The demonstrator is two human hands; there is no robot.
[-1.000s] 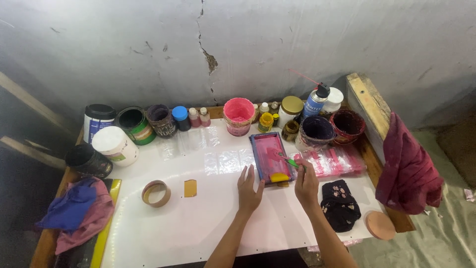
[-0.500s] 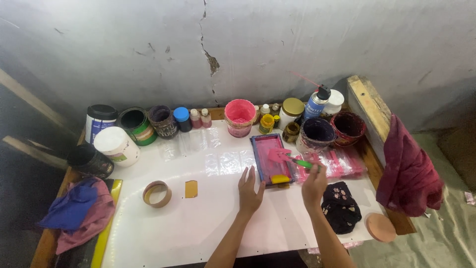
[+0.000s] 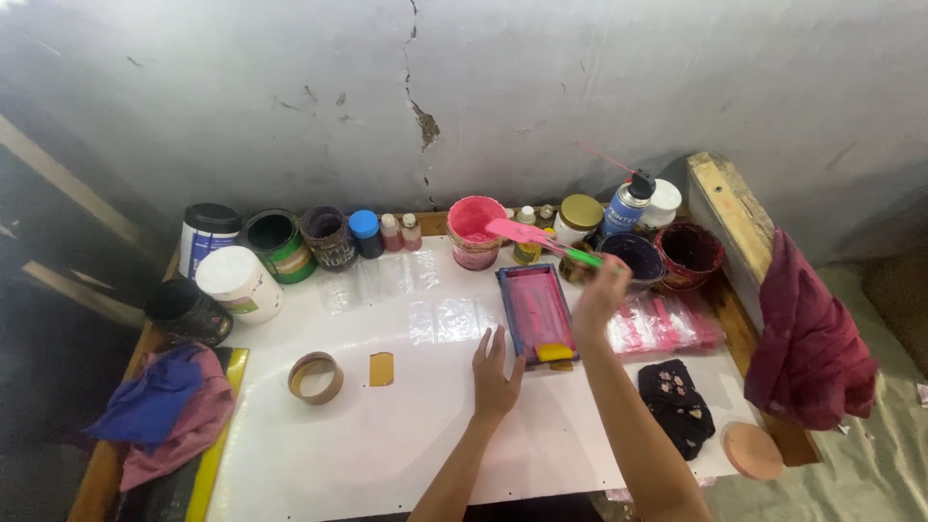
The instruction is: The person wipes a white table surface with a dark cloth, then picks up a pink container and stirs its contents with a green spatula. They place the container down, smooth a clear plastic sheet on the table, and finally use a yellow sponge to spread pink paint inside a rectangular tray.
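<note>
Here, left hand (image 3: 495, 375) flat, released, beside pink frame (image 3: 535, 311), right hand (image 3: 599, 290) grasping spatula (image 3: 536, 239).

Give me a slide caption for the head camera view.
Right hand lifts a pink spatula toward the pink pot; left hand rests beside the small printing frame.

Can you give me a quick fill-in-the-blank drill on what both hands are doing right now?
1. The right hand holds a spatula whose blade is coloured ____.
2. The left hand rests flat on the ____ table.
3. The small framed screen lies ____ the two hands.
4. The tape roll lies to the ____ of the left hand.

Missing words: pink; white; between; left
</note>
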